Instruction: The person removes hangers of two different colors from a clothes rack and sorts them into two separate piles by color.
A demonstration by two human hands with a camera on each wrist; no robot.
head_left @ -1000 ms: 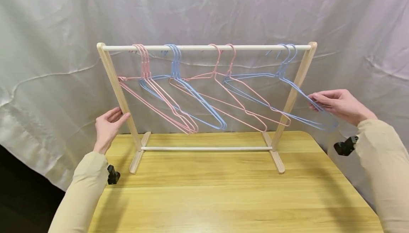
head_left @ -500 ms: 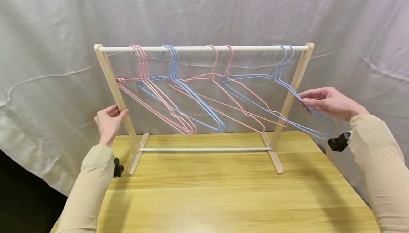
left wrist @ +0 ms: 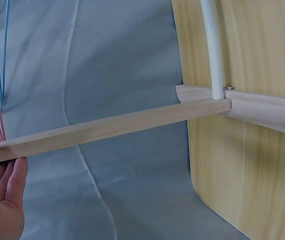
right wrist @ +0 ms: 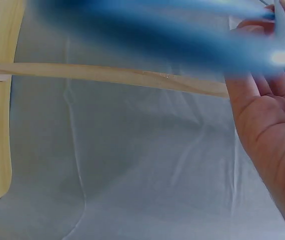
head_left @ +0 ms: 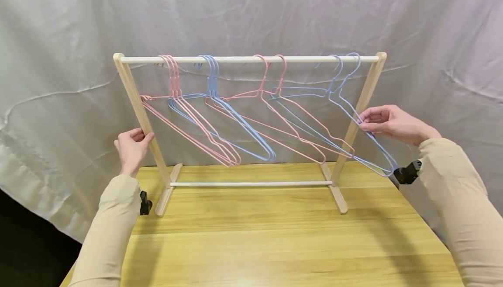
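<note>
A wooden clothes rack with a white top rail carries wire hangers in pink and blue. My left hand grips the left upright, thumb in front; the left wrist view shows its fingers under that wooden bar. At the other end, my right hand pinches the sloping arms of two blue hangers, beside the right upright. Their hooks stay over the rail. In the right wrist view a blurred blue hanger crosses close to the lens, partly covering the fingers.
Along the rail hang several pink hangers, several blue hangers and two separate pink hangers. The rack's feet stand on a wooden table, joined by a lower white bar. A grey curtain hangs behind.
My right hand has moved left to the right upright, and the two blue hangers have swung left, their hooks spreading apart. My left hand has closed more fully on the left upright.
</note>
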